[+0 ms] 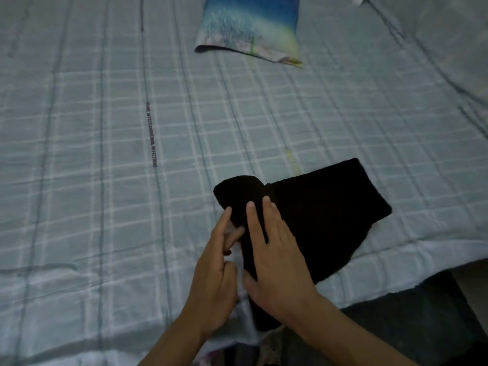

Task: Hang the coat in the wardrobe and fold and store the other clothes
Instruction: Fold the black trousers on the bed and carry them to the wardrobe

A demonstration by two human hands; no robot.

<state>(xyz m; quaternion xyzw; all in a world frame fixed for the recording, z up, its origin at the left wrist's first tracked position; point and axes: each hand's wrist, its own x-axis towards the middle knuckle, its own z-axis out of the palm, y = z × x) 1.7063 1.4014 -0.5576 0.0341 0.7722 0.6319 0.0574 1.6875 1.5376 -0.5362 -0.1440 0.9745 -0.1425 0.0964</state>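
Black folded garment point(324, 212), lower right of centre, on checked sheet point(105, 207) — right hand point(280, 262) pressed flat on it — left hand point(211, 276) at edge, grip unclear

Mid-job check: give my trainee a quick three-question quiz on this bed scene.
1. True or false: the right hand lies flat, fingers straight, on the black folded cloth garment.
2. Where is the blue printed pillow? A) on the bed, beyond the garment B) under the garment C) on the floor
3. Fill in: the garment lies on the ___-patterned pale bedsheet.
Key: 1 true; 2 A; 3 checked.
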